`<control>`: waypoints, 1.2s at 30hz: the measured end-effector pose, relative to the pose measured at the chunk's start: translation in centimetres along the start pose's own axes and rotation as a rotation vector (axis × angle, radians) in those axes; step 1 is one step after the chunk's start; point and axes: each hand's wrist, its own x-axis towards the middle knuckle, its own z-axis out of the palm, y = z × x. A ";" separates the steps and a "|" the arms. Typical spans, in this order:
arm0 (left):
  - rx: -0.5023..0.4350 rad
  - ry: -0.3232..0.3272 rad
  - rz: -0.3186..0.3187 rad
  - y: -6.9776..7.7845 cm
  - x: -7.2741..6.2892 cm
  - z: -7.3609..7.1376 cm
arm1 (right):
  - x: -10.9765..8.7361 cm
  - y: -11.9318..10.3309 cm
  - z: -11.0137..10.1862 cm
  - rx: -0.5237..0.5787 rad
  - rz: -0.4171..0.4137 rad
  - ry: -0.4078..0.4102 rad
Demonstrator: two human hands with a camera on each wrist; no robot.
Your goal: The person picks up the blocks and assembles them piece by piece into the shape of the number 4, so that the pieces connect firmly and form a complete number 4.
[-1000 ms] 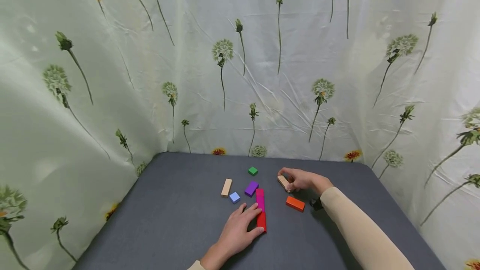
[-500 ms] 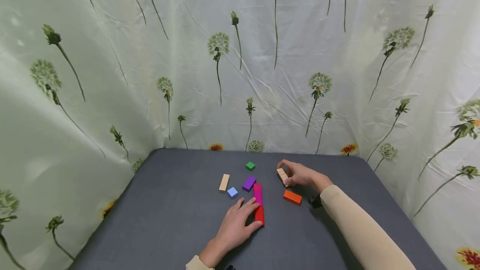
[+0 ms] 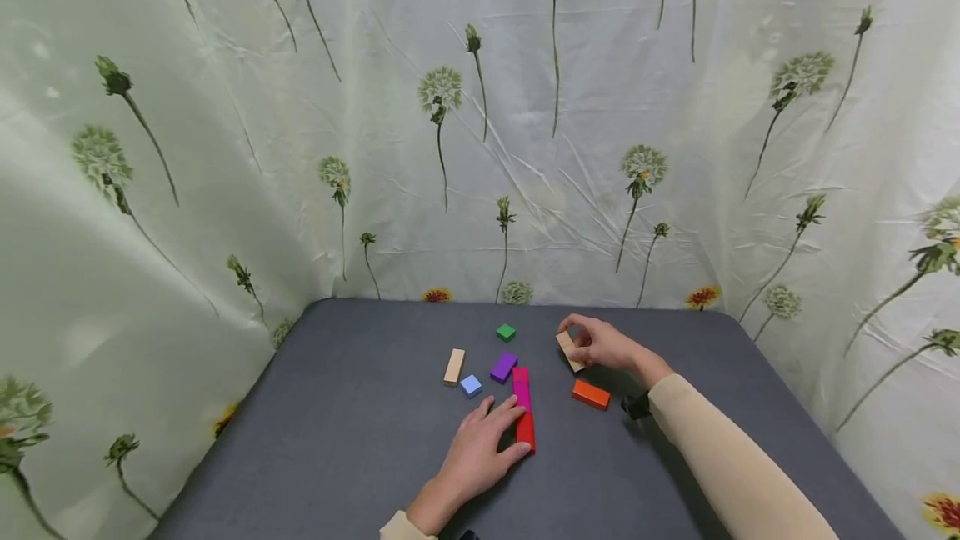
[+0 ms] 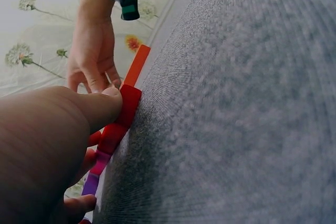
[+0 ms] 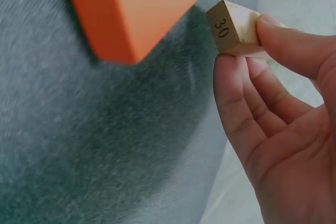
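Note:
My left hand lies beside a row of blocks, its thumb touching the near end of a red block. Its other fingertips rest by a magenta block further up that row. Between thumb and fingers, my right hand pinches a plain wooden block. In the right wrist view, the end of this wooden block carries the number 30. Whether it touches the table cannot be told. An orange block lies just in front of the right hand.
A purple block, a small light-blue block and another plain wooden block lie left of the row. Further back is a small green block. Behind the dark grey table hangs a flower-print curtain.
The head view has shifted slightly. The right hand's fingers have moved a little on the wooden block, so more of its near end shows. The left hand stays at the row.

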 end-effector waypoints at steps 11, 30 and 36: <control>-0.005 -0.009 -0.013 -0.1 0.4 0.1 | 0.1 -2.0 0.1 0.001 0.004 0.130; 0.036 -0.013 0.006 0.1 0.2 0.0 | 2.3 -2.3 3.6 0.204 0.046 0.324; 0.024 -0.030 -0.026 0.2 0.2 0.0 | 3.3 -2.5 4.9 0.270 0.079 0.339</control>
